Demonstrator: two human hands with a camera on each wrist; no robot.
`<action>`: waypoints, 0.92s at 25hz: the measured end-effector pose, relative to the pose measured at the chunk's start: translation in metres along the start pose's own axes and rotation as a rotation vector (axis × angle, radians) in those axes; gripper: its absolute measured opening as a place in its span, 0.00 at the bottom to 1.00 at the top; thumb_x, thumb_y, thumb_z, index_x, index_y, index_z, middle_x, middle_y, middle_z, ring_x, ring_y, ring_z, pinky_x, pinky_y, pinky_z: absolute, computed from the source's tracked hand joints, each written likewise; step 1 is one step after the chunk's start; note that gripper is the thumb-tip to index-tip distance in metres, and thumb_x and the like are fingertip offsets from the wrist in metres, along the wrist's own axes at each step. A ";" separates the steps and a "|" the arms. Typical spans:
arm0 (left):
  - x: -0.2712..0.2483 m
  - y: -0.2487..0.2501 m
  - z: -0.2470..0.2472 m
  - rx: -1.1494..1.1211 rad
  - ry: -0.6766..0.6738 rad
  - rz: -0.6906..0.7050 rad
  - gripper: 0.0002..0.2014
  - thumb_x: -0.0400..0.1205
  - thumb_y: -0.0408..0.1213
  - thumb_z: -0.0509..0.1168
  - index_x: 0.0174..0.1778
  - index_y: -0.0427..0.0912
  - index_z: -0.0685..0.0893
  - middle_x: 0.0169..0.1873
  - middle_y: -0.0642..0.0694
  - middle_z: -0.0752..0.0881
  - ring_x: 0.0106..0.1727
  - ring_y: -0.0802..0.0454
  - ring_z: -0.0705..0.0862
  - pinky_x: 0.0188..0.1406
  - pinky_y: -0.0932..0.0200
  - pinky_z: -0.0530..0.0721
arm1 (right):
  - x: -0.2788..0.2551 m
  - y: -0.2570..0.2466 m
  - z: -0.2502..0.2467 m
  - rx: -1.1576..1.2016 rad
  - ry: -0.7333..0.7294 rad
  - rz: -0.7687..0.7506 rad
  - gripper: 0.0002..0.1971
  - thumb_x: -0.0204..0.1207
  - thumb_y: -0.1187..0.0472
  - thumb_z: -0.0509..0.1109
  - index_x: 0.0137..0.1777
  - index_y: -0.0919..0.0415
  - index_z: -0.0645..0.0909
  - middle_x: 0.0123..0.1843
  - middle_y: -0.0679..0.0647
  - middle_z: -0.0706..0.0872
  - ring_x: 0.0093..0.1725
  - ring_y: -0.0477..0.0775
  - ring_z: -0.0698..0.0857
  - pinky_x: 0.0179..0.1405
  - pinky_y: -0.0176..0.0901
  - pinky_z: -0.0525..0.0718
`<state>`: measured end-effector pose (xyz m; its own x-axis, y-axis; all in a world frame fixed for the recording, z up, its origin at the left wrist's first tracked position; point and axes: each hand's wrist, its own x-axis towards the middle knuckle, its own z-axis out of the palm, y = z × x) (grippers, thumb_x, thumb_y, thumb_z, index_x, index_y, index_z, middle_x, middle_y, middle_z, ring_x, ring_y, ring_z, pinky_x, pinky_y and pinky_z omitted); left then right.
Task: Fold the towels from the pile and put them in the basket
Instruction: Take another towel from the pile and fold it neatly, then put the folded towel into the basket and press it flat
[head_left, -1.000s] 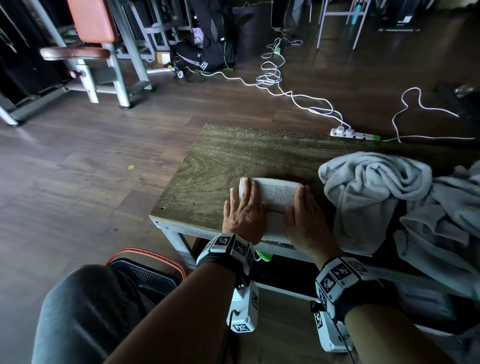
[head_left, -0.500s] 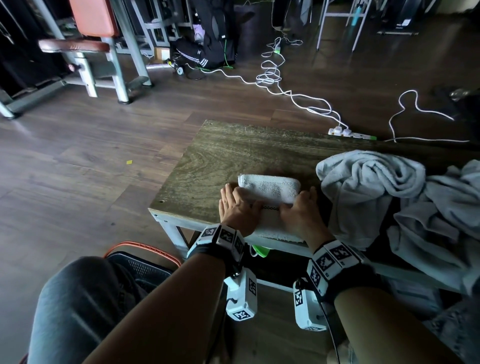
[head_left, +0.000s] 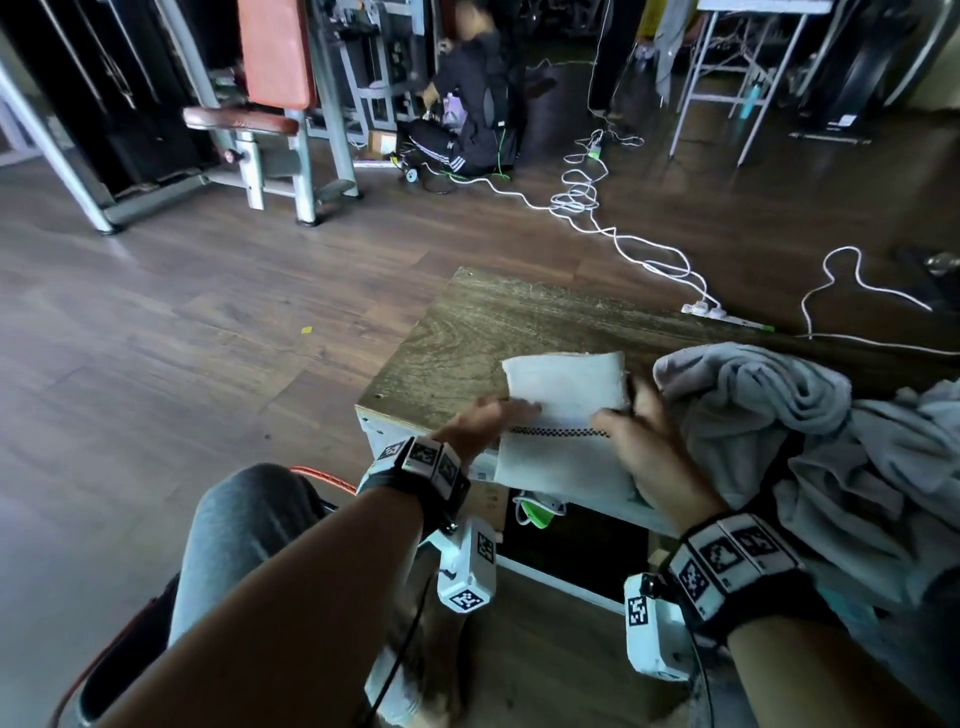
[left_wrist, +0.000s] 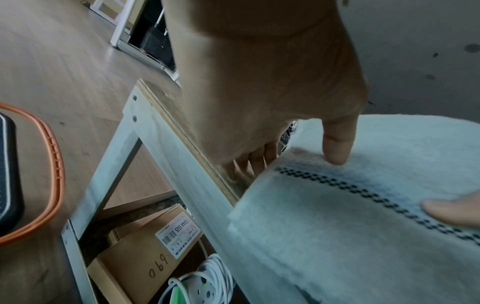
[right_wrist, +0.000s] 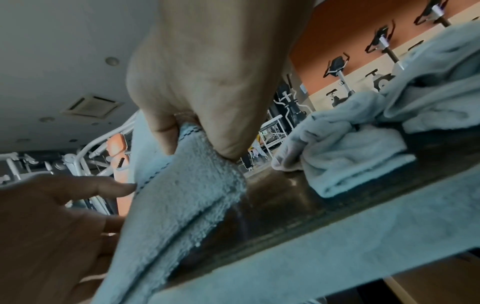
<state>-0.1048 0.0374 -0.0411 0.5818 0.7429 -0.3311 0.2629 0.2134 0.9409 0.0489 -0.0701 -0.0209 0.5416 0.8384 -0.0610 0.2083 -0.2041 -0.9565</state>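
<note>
The folded towel (head_left: 563, 415), pressed flat a moment ago, now lifts off the near edge of the desk (head_left: 467, 338). Your left hand (head_left: 478, 423) pinches its left side, thumb on top, and your right hand (head_left: 649, 441) grips the right side. The folding looks finished. The basket (left_wrist: 55, 164) waits low on the left, half hidden by your knee (head_left: 249, 519), and the pile (head_left: 779, 415) crowds the right.

Materials and finishes: the folded towel (head_left: 563, 395) is white terry cloth with a coarse, matt looped nap, crossed by a flat woven band of dark checks. The pile of towels (head_left: 769, 410) is softer grey cloth, also matt. The table top (head_left: 498, 322) is grained wood, dull and worn, on a frame (left_wrist: 161, 148) of smooth white-painted metal. The basket (left_wrist: 58, 164) has a ribbed orange plastic rim, faintly glossy. The box (left_wrist: 124, 267) is brown cardboard with a white paper label. The floor (head_left: 208, 312) is wood planking with a low sheen.
</note>
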 end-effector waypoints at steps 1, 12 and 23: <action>-0.013 0.004 -0.004 -0.091 -0.006 -0.016 0.18 0.86 0.38 0.62 0.63 0.25 0.82 0.60 0.33 0.86 0.51 0.46 0.88 0.52 0.57 0.84 | -0.004 -0.011 0.001 0.019 -0.008 -0.020 0.21 0.61 0.59 0.70 0.56 0.50 0.81 0.48 0.55 0.90 0.49 0.62 0.89 0.46 0.59 0.87; -0.089 0.017 -0.052 -0.087 0.531 0.154 0.25 0.77 0.63 0.63 0.48 0.43 0.87 0.49 0.46 0.90 0.51 0.46 0.88 0.59 0.46 0.85 | -0.043 -0.096 0.054 -0.036 -0.104 -0.182 0.15 0.75 0.52 0.69 0.59 0.47 0.71 0.51 0.50 0.85 0.44 0.55 0.85 0.35 0.45 0.81; -0.165 -0.048 -0.149 -0.125 1.019 -0.147 0.21 0.73 0.46 0.61 0.50 0.33 0.87 0.48 0.34 0.89 0.49 0.37 0.87 0.47 0.45 0.85 | -0.072 -0.099 0.183 -0.194 -0.519 -0.145 0.19 0.78 0.65 0.61 0.69 0.59 0.68 0.55 0.53 0.80 0.50 0.57 0.80 0.45 0.43 0.73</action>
<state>-0.3283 -0.0014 -0.0212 -0.3914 0.8764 -0.2805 0.1633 0.3661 0.9161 -0.1598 -0.0181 0.0259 0.0360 0.9931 -0.1118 0.4226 -0.1165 -0.8988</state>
